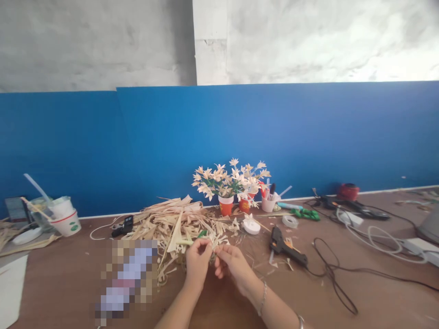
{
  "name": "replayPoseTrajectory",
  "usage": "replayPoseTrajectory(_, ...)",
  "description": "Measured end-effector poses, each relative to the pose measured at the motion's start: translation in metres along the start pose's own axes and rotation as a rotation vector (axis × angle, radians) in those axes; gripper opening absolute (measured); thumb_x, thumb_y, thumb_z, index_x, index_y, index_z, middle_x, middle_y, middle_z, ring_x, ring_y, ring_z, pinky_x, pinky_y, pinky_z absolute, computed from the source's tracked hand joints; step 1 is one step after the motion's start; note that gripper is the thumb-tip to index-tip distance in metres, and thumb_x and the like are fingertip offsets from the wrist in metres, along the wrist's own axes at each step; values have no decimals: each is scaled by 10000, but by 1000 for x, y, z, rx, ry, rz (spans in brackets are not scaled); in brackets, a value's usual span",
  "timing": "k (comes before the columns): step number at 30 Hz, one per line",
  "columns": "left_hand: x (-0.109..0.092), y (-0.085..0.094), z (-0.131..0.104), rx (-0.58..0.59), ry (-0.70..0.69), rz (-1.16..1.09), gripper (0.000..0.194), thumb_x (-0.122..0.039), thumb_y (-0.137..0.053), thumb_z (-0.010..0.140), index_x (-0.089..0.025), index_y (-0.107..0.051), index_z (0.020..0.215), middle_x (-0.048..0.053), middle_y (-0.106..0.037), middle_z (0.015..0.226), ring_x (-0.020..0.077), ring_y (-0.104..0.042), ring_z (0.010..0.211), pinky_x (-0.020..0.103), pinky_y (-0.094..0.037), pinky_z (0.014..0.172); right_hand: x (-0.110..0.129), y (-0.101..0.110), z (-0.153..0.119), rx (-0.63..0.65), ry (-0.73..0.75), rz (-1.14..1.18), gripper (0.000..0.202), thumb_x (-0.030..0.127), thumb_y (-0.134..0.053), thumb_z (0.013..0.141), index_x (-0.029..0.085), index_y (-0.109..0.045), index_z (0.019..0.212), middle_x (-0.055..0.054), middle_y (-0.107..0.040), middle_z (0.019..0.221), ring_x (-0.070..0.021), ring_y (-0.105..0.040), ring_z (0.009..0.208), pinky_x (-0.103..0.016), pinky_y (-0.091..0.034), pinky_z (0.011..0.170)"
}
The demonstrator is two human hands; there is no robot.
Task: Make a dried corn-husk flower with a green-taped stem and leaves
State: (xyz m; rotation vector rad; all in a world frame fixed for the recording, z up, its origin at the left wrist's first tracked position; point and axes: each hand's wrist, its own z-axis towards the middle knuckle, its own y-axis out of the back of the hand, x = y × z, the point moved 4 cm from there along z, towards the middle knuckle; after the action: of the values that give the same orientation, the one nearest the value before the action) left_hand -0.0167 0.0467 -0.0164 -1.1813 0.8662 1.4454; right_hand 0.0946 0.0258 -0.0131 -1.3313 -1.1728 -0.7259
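My left hand [198,262] and my right hand [233,265] meet over the front of the table, fingertips pinched close together. Something small and thin is between them, partly hidden by the fingers; I cannot make out its kind. A bit of green [202,233] shows just above my left fingers. Right behind my hands spreads a heap of dry, straw-coloured husk strips [168,219]. Farther back, pale star-shaped flowers [219,179] on green stems stand in a red paper cup [226,206]. A white round lid [251,225] with a pale flower on it lies beyond my right hand.
To the right lies a black glue gun [288,248] with its looping cable [331,269]. Behind it are a tape roll [290,221] and green wire [305,213]. A white cup [66,223] stands left, and a blue panel [274,128] borders the table's back.
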Motion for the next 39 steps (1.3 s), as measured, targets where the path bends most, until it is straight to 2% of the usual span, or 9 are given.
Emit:
replayPoseTrajectory(4, -2, -1, -1, -2, -12, 29, 110, -269, -590, 648, -164, -609, 619, -4, -599, 578, 147, -545, 577, 248, -437, 593, 0, 1, 0, -4, -1, -2, 434, 520, -689, 580, 140, -519, 700, 8, -591, 511, -97, -548, 394, -186, -395, 391)
replayPoseTrajectory(15, -10, -2, -4, 31, -132, 160, 101, -259, -567, 678, -177, -623, 655, 22, -633, 641, 183, -576, 649, 284, -449, 655, 2, 7, -1, -148, 33, -87, 283, 367, -670, 584, 145, -512, 662, -33, -644, 536, -148, -619, 488, -199, -418, 443)
replayPoseTrajectory(18, -12, -2, -4, 33, -142, 166, 99, -253, -566, 679, -180, -625, 646, 24, -639, 648, 186, -580, 659, 286, -449, 663, 2, 7, -2, -156, 41, -101, 309, 402, -664, 598, 146, -505, 667, -32, -643, 535, -139, -609, 470, -192, -403, 431)
replayPoseTrajectory(24, -5, 0, -1, 17, -94, 140, 119, -284, -586, 661, -176, -634, 645, 22, -643, 638, 177, -577, 635, 279, -450, 645, 4, 1, -2, -3, 49, -96, 464, 578, -643, 601, 139, -510, 676, -2, -595, 502, -116, -574, 414, -182, -358, 396)
replayPoseTrajectory(30, -3, 0, 0, 36, -116, 147, 109, -265, -578, 677, -175, -636, 656, 18, -642, 643, 173, -582, 646, 274, -453, 656, -1, 2, 3, 56, 41, -58, 496, 606, -655, 575, 152, -485, 680, 39, -543, 470, -101, -541, 372, -179, -340, 379)
replayPoseTrajectory(34, -6, -1, -1, 47, -115, 140, 112, -266, -579, 678, -173, -637, 651, 21, -644, 645, 176, -587, 649, 275, -453, 656, -5, 2, 6, 33, 53, -80, 530, 639, -648, 552, 161, -471, 696, 32, -555, 468, -114, -549, 380, -184, -345, 379)
replayPoseTrajectory(39, -3, -5, -2, 83, -32, 46, 154, -306, -603, 675, -159, -648, 669, 29, -643, 633, 174, -581, 630, 271, -453, 628, -4, 7, 8, -45, 107, -156, 534, 644, -633, 572, 156, -487, 731, 5, -599, 503, -137, -597, 464, -199, -395, 436)
